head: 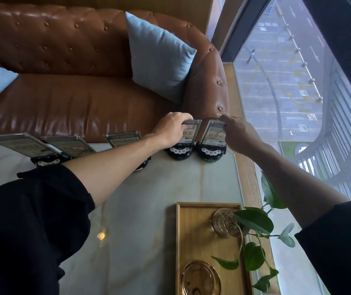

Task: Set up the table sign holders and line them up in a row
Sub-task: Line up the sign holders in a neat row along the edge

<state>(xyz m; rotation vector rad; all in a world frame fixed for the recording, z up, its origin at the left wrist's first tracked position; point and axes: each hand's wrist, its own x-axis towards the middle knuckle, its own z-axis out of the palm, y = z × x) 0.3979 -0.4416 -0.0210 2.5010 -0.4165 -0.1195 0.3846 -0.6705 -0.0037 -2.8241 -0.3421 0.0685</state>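
Several table sign holders stand along the far edge of the pale table, each a clear acrylic card frame on a round black base. My left hand grips the top of the fourth sign holder. My right hand pinches the top right corner of the rightmost sign holder. These two stand upright side by side, their bases nearly touching. Further left are a third holder, partly hidden behind my left forearm, and two more holders, all with cards leaning back.
A wooden tray at the near right holds a glass vase with a leafy plant and an amber glass ashtray. A brown leather sofa with blue cushions lies beyond the table. A large window runs along the right.
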